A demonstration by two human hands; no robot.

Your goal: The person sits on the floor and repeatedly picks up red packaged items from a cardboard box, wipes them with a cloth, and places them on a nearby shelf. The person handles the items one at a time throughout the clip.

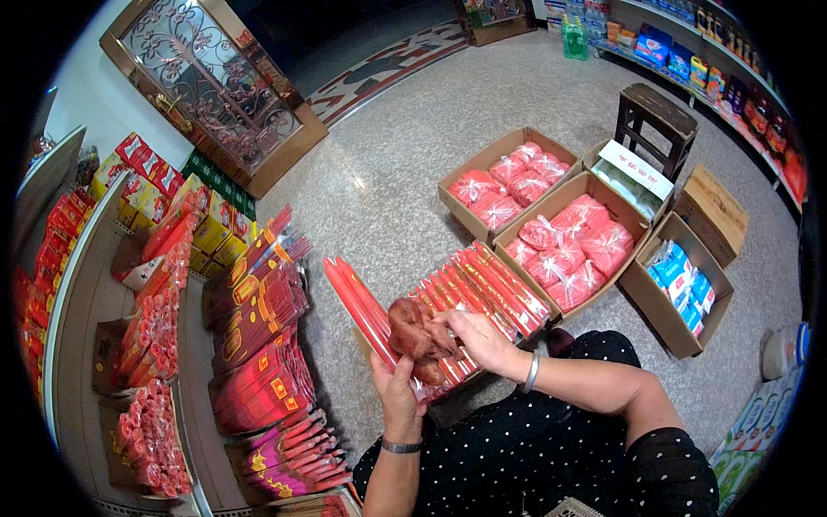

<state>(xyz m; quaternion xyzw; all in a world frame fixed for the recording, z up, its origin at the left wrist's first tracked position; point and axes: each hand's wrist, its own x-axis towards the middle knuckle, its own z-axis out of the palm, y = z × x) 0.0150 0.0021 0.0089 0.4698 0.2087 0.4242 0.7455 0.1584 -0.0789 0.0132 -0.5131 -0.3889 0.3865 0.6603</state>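
Observation:
My left hand (pixel 398 388) grips the lower end of a clear-wrapped pack of long red candles (pixel 362 310), which points up and to the left. A crumpled reddish-brown cloth (pixel 415 329) lies against the pack, with my right hand (pixel 475 336) pinching its right side. Beneath and right of my hands, a box holds rows of wrapped red candles (pixel 491 278) with gold markings; its lower part is partly hidden by my hands and the cloth.
Cardboard boxes of pink bagged bundles (pixel 568 249) stand beyond, beside a box of blue-and-white packets (pixel 685 284) and a dark wooden stool (pixel 658 119). Left, shelves hold red packs (pixel 265 381) and wrapped red rolls (pixel 152 426). An ornate door (pixel 213 90) stands at upper left.

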